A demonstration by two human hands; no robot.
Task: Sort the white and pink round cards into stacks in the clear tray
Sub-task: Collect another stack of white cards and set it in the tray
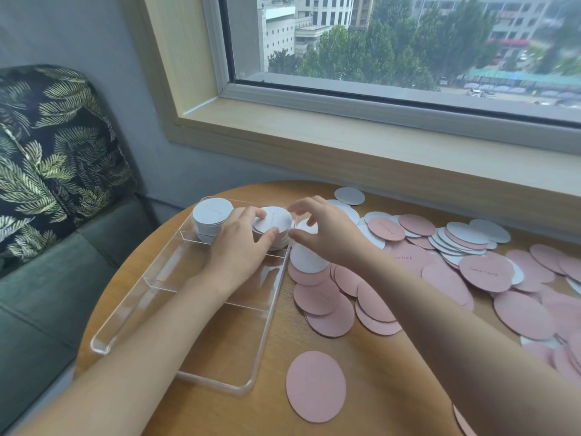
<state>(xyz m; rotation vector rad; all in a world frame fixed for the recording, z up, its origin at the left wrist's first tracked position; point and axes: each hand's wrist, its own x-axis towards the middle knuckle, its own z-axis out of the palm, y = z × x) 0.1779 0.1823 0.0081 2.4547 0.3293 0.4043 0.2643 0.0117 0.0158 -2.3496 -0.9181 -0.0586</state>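
A clear divided tray (125,319) lies on the left of the round wooden table. Its far compartments hold two stacks of white round cards: one at the far left (211,215) and one beside it (273,222). My left hand (242,247) grips that second stack, thumb and fingers curled round its edge. My right hand (317,228) hovers just right of the tray's rim with fingers curled, holding nothing I can see. Under it lies a white card (306,258). Pink cards (374,297) and white ones (462,234) are spread over the table's right side.
A single pink card (316,386) lies alone near the front edge. The tray's near compartments hold nothing. A window sill (345,146) runs behind the table. A leaf-patterned cushion (53,152) sits on a green sofa to the left.
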